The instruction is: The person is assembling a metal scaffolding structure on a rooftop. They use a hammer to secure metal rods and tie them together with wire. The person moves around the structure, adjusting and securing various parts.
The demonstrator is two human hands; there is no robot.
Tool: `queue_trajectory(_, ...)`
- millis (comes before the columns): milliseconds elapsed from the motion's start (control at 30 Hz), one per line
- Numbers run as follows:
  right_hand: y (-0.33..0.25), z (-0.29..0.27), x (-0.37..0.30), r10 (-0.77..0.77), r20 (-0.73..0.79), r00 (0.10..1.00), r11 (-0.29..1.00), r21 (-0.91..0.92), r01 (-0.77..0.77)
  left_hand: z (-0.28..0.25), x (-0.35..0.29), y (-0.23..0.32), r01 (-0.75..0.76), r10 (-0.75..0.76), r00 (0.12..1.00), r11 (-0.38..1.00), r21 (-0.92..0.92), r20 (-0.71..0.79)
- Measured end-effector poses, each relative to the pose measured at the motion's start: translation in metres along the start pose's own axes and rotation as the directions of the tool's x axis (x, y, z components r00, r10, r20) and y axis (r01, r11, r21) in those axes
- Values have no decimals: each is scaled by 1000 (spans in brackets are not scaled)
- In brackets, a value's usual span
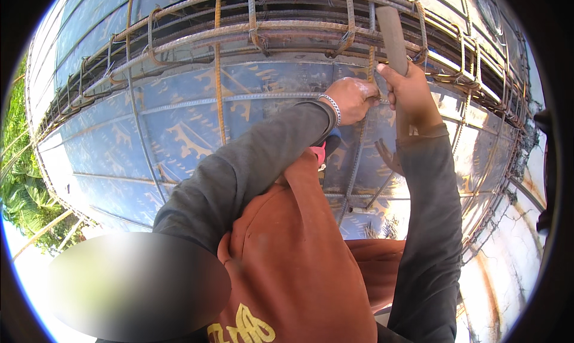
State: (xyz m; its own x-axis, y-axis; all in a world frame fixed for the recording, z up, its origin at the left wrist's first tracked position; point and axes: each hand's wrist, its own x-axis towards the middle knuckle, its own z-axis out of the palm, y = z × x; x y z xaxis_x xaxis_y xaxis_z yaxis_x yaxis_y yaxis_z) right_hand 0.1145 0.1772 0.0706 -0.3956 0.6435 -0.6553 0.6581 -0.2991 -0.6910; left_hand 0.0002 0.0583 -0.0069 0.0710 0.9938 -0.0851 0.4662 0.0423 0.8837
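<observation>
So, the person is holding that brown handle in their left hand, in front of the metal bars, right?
Not quite: it's the right hand that holds the brown handle, as the head view shows. The left hand is the one by the bracelet. The handle is indeed in front of the metal bars.

Bright daylight glares on blue panels (191, 155) while fisheye distortion bows steel bars (299, 25).
</observation>
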Motion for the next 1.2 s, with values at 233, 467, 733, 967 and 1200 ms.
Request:
queue_trajectory(233, 12, -36, -49, -150, -594, 791, 803, 393, 448, 2, -9, -4, -78, 75, 989, 997, -15, -127)
queue_trajectory(467, -18, -130, -59, 123, -768, 629, 493, 597, 632, -3, -9, 4, -22, 23, 998, 1000, 14, -52)
queue_trajectory(733, 20, -130, -74, 272, -648, 712, 300, 760, 577, -4, -10, 7, 6, -6, 999, 1000, 5, -35)
queue_trajectory(967, -17, -107, -35, 317, -587, 745, -59, 772, 633, -12, -12, 10, 35, -34, 999, 999, 38, -29)
queue_trajectory(1200, 84, -75, -59, 118, -696, 708, 919, 347, 189, -6, -8, 9, 56, -56, 998, 998, 6, 3)
